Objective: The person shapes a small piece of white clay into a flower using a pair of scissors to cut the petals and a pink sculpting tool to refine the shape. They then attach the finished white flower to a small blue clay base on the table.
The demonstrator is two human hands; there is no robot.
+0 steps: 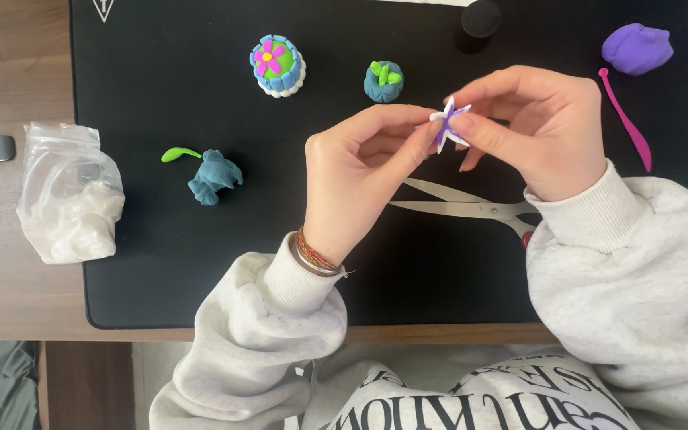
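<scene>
Black mat, frame centre: purple-white clay flower pinched between left hand and right hand fingertips. Likely soft, light, easily deformed; best held by petal edges.

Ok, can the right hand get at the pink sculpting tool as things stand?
Probably yes: the pink tool lies bare on the mat just beside the right hand. But that hand shares its grip on the small flower with the left hand.

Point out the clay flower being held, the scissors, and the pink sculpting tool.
clay flower [447, 121], head view, purple centre between the fingertips.
scissors [447, 207], head view, on the blades.
pink sculpting tool [629, 126], head view, mid-shaft.
</scene>
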